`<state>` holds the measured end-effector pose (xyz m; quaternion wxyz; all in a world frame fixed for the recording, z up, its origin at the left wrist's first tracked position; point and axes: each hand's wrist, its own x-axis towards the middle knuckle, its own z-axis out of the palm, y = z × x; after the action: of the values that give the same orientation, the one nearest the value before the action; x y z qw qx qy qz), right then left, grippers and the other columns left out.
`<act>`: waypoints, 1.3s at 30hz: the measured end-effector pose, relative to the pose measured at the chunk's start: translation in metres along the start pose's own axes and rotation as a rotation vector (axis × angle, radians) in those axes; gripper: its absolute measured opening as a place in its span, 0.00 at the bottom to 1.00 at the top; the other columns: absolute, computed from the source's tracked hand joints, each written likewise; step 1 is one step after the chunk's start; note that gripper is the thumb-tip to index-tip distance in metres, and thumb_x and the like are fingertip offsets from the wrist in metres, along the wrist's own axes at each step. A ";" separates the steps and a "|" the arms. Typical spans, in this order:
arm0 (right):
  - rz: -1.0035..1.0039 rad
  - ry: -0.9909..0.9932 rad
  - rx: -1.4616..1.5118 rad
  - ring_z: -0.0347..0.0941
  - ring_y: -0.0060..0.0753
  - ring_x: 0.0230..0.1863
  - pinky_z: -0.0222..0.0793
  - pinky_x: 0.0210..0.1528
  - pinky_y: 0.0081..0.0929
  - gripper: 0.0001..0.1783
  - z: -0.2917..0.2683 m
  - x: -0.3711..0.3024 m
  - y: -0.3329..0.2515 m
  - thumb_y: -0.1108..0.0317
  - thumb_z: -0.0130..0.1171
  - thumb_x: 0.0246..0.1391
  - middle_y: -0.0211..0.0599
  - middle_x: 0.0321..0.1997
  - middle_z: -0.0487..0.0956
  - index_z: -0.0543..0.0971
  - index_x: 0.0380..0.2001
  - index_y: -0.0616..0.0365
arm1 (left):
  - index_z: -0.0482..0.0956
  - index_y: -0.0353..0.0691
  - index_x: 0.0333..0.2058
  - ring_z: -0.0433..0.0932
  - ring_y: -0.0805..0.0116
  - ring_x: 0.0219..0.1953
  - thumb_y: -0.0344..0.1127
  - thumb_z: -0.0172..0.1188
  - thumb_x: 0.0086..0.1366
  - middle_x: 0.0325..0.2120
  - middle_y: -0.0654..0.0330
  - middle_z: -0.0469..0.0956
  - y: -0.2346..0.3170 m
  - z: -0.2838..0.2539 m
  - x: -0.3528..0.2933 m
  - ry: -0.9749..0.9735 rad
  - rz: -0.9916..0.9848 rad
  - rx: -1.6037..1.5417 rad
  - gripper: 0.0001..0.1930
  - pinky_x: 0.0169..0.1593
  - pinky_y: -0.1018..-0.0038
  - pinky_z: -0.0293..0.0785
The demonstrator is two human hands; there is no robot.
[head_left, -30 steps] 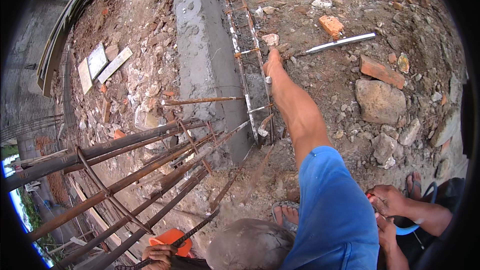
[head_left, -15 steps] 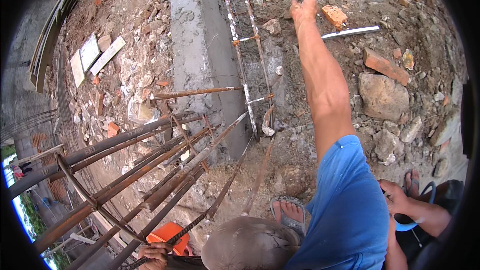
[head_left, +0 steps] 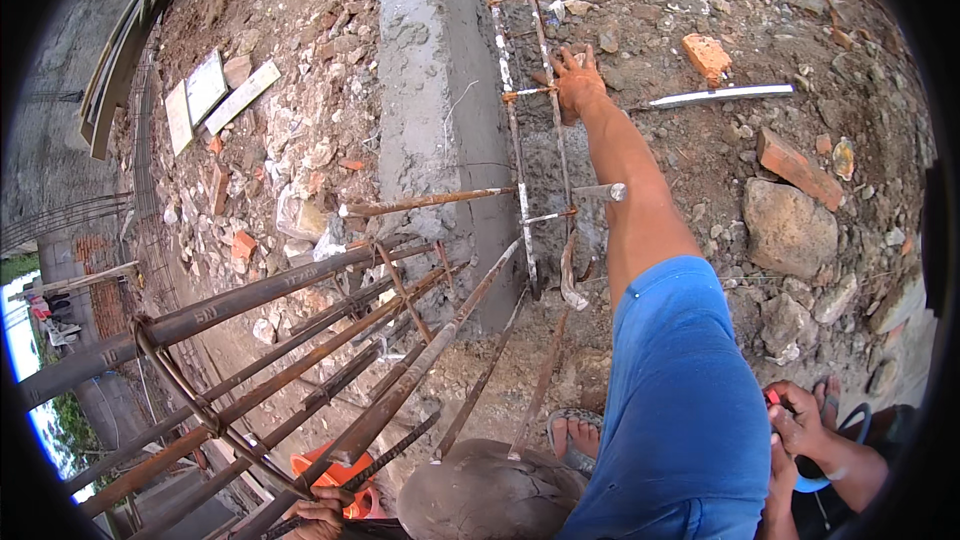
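Note:
My right arm, in a blue sleeve, stretches forward. My right hand is open, its fingers spread beside a narrow ladder-like rebar frame with tied crosspieces; whether it touches the frame I cannot tell. A pale rod end overlaps my forearm. At the lower left, my left hand has its fingers wrapped around a dark ribbed steel bar. Several rusty bars slant past it, tied by a bent stirrup.
A grey concrete beam runs forward beside the frame. Rubble, brick pieces and a large stone lie to the right. An orange container stands below the bars. Another person's hands hold something small and red at the lower right.
My right hand has come back and left from the rubble to the rebar frame, its fingers now spread. The view has shifted a little. My left hand stays on the bar.

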<state>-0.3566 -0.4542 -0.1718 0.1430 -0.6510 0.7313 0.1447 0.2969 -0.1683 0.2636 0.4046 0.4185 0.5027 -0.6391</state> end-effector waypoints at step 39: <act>0.874 0.086 2.240 0.67 0.65 0.64 0.71 0.56 0.63 0.30 0.078 -0.068 -0.037 0.57 0.51 0.65 0.60 0.66 0.69 0.67 0.63 0.67 | 0.44 0.25 0.58 0.72 0.74 0.18 0.29 0.50 0.66 0.29 0.56 0.68 0.008 -0.014 0.011 -0.079 0.068 0.153 0.29 0.20 0.81 0.75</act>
<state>-0.3110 -0.3648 -0.2172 0.5434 0.1334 0.6140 -0.5567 0.3029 -0.1566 0.2483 0.4125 0.4395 0.4213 -0.6776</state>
